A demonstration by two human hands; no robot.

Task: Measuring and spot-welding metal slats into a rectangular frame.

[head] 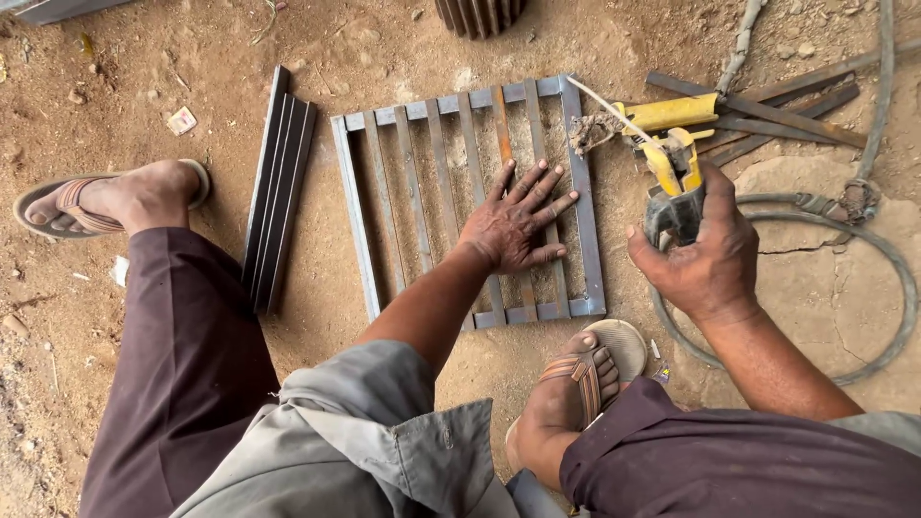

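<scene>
A grey metal grille [357,230] made of a frame and several flat bars lies on the dirt ground. My left hand [516,221] rests flat on its bars near the right side, fingers spread. Right of the grille, my right hand [698,251] grips a yellow welding electrode holder [672,158], whose thin rod [614,110] points up-left over the grille's top right corner. A rusty bar sits among the grey ones just above my left hand.
A bundle of dark flat steel strips [278,182] lies left of the grille. More strips [777,115] and a looped cable [863,288] lie at the right. My sandalled feet [115,197] [580,379] stand on either side.
</scene>
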